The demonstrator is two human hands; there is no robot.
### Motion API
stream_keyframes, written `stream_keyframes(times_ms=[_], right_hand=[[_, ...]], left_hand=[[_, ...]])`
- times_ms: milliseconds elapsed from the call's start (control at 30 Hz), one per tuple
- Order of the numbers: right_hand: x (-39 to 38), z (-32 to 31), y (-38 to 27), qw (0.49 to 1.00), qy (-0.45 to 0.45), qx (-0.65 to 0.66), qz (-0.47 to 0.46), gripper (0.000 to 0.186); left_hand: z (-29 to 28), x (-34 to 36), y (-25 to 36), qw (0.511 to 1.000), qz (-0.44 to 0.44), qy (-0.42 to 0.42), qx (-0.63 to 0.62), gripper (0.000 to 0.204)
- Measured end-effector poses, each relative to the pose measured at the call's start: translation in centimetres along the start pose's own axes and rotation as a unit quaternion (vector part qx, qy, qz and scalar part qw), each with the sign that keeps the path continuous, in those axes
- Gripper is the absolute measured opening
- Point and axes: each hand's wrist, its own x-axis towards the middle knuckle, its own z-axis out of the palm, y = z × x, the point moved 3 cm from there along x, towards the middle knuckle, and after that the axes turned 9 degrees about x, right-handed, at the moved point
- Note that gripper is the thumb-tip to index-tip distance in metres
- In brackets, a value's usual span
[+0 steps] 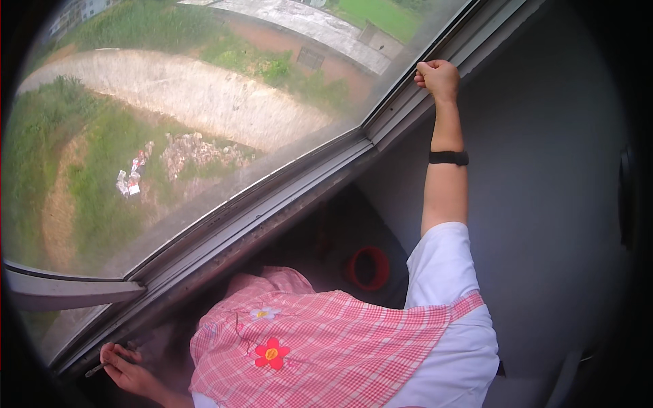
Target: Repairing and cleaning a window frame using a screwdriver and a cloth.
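Observation:
Low on the left, my left hand (129,372) is closed around a slim, rod-like metal tool (94,370); its narrow end sticks out past the fingers, and its exact kind is too small to tell. That hand is beside the lower end of the grey window frame (224,211). My right arm, with a black wristband (448,158), stretches to the upper right. There my right hand (439,78) is curled into a fist against the frame's side. Whatever those fingers hold, if anything, is hidden.
Window glass (204,102) lies left of the frame, with grass, a path and rubble outside. A grey bar (75,294) crosses the window at lower left. Below the sill stands a red bucket (368,268). A grey wall (544,204) fills the right side.

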Motion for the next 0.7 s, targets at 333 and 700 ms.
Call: stream_keyframes(times_ms=[333,700], right_hand=[[1.4,-0.4,-0.8,0.999,-0.042,-0.021,0.008,0.02],[6.4,-3.5,5.4,0.987,-0.073,0.139,-0.035,0.02]], left_hand=[[0.4,0.2,0.9,1.0,0.011,-0.012,-0.004,0.031],[2.1,-6.5,4.7,0.997,0.058,-0.026,-0.053,0.029]])
